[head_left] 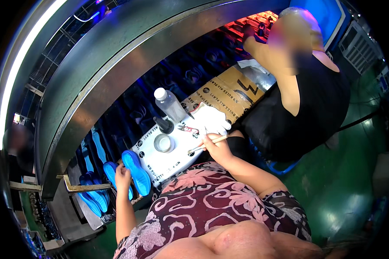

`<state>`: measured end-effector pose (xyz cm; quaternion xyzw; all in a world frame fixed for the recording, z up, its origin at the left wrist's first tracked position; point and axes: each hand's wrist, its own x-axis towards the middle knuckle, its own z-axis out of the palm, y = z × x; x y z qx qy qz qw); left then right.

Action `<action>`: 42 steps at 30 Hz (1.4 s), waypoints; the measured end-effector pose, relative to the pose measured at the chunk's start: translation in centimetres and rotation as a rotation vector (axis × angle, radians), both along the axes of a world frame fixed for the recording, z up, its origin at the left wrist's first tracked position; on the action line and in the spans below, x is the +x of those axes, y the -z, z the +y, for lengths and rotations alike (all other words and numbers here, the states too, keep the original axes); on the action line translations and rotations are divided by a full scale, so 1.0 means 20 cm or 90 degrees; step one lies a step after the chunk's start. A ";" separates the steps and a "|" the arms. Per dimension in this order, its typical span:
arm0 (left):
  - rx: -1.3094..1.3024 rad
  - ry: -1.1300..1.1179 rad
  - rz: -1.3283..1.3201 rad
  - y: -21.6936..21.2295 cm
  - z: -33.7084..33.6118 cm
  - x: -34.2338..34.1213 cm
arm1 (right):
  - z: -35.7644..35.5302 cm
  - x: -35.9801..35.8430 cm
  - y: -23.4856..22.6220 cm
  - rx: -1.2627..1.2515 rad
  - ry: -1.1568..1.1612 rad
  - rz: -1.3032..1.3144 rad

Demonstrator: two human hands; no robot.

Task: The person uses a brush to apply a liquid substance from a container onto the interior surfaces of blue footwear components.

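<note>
My left hand [122, 175] grips a bright blue shoe sole [136, 171] at the near edge of the conveyor, with a second blue sole [111, 170] just left of it. My right hand [216, 146] holds a thin brush [205, 145] whose tip [190, 152] rests on the white covered work surface [168, 162]. A small round open tin [163, 143] sits on that surface just left of the brush tip. A white glove [211, 118] lies beyond my right hand.
A clear plastic bottle [170, 105] and a black squeeze bottle [164, 125] stand at the back of the surface. More blue soles [94, 199] lie at lower left. A dark conveyor tunnel [129, 52] arches overhead. Another person in black [307, 112] works to the right.
</note>
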<state>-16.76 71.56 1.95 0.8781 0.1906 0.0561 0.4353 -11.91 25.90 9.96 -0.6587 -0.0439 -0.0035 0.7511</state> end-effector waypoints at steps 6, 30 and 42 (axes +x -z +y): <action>0.391 0.059 0.267 0.03 -0.18 -0.15 | 0.13 0.03 -0.06 -0.047 -0.075 -0.010; -0.639 0.037 -0.064 -0.42 -0.72 -0.03 | 0.20 0.11 -0.19 -0.102 -0.078 -0.031; -0.202 0.111 -0.278 -0.57 -0.96 0.05 | 0.31 0.11 -0.28 -0.240 -0.131 -0.403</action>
